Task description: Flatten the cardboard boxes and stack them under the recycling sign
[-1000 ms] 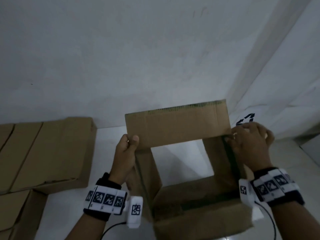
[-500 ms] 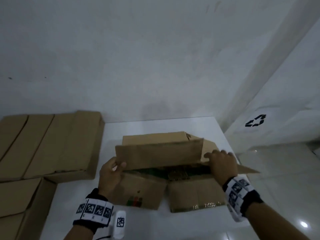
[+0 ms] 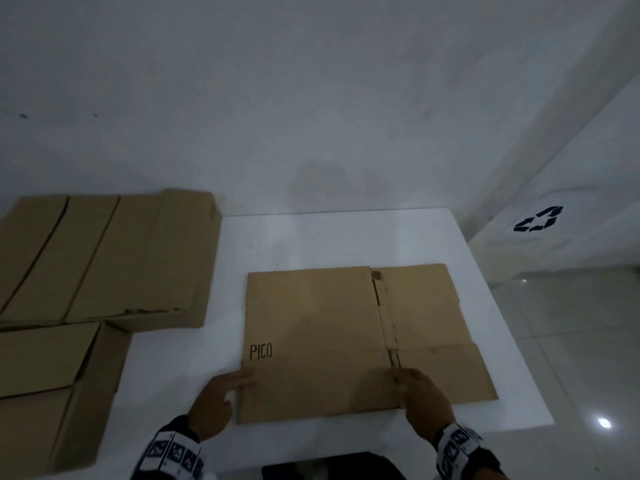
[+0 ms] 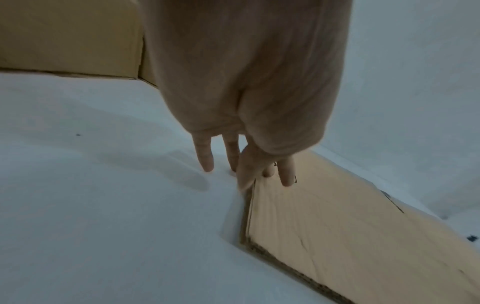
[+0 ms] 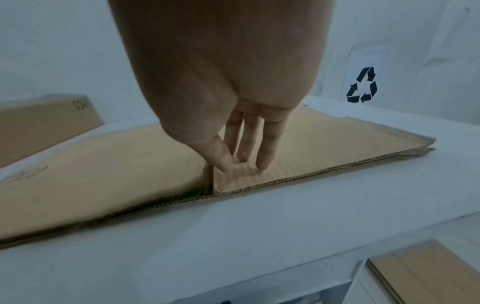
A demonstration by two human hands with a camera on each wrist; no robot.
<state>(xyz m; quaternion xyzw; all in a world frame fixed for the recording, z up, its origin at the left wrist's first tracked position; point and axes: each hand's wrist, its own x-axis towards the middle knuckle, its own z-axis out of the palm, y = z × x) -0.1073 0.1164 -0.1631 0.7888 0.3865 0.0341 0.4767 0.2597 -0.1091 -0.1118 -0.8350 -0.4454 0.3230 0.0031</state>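
The cardboard box (image 3: 360, 341), upright a second ago, now lies collapsed on the desk (image 3: 346, 237) under the flat-fingered left hand (image 3: 216, 400) and right hand (image 3: 424, 398); released early, its creased panels could spring back up.

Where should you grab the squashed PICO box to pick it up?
Probably by its two short side edges, one hand coming in from each side. The flattened box lies flat and wide on the white table, so there is nothing to grip on top, and its near edge gapes slightly.
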